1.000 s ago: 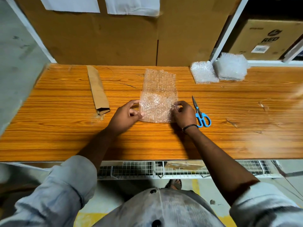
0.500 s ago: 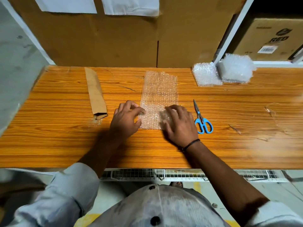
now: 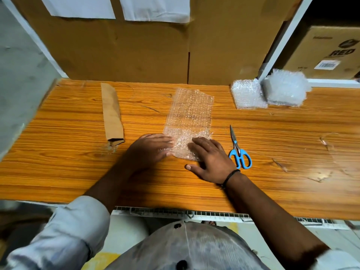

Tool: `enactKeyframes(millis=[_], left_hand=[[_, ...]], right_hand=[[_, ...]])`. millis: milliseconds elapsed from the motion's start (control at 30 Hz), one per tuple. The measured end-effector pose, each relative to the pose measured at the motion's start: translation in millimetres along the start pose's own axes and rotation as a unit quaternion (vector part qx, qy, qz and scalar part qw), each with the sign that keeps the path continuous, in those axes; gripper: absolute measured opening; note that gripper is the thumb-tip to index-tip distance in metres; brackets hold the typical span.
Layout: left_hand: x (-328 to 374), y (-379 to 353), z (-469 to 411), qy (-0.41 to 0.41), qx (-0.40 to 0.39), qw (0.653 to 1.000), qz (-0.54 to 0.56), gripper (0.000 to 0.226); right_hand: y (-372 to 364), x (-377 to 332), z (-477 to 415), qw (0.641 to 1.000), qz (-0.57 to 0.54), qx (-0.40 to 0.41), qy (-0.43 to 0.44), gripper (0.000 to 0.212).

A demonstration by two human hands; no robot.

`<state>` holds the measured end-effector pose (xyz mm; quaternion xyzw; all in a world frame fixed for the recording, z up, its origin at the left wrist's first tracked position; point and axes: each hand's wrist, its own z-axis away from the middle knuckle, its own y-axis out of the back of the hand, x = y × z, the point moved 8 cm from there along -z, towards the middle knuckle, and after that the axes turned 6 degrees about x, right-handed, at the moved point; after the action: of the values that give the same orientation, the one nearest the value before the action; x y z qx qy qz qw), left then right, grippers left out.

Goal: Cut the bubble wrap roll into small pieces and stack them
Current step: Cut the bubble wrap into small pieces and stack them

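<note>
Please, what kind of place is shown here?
Probably a packing or storage room: large brown cardboard boxes behind an orange wooden worktop, stacks of cut clear bubble wrap, and blue-handled scissors.

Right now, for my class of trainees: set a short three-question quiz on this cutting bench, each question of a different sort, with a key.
1. True or false: the right hand holds the scissors.
2. The scissors lie: A, to the right of the right hand; B, to its left; C, under it.
3. Fill in: the left hand and the right hand press flat on the near end of the ____.

Key: 1 false, the scissors lie untouched on the table; 2 A; 3 bubble wrap strip.
</note>
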<state>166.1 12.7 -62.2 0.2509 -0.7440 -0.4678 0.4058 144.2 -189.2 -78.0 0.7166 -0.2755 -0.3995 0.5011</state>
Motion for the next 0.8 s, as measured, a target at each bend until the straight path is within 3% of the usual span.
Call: enactKeyframes(millis=[67, 167, 367, 500, 633, 700, 800], left_hand=[[-3.8, 3.3, -4.5, 0.015, 0.003, 1.000, 0.002, 0.044], [-10.0, 11.3, -13.2, 0.063, 0.009, 0.998, 0.018, 0.035], [-19.9, 23.0, -27.8, 0.206, 0.064, 0.963, 0.161, 0.037], [-22.1, 11.0, -28.5, 0.300, 0.051, 0.912, 0.275, 0.026], [-29.6, 9.0, -41.9, 0.297, 0.116, 0.903, 0.287, 0.016], [-39.1, 9.8, -50.8, 0.304, 0.138, 0.904, 0.267, 0.022], [-44.3, 9.0, -68.6, 0.299, 0.124, 0.913, 0.250, 0.038]], right_hand=[[4.7, 4.3, -2.5, 1.000, -0.014, 0.014, 0.007, 0.068], [13.8, 16.4, -12.4, 0.997, -0.063, 0.051, -0.006, 0.038], [27.8, 58.7, -34.5, 0.941, -0.276, 0.084, -0.176, 0.007], [23.5, 85.0, -50.2, 0.907, -0.326, 0.090, -0.252, 0.026], [33.9, 99.0, -61.7, 0.906, -0.301, 0.111, -0.276, 0.045], [33.7, 107.2, -67.6, 0.895, -0.309, 0.118, -0.298, 0.043], [29.6, 117.0, -73.7, 0.884, -0.303, 0.130, -0.332, 0.018]])
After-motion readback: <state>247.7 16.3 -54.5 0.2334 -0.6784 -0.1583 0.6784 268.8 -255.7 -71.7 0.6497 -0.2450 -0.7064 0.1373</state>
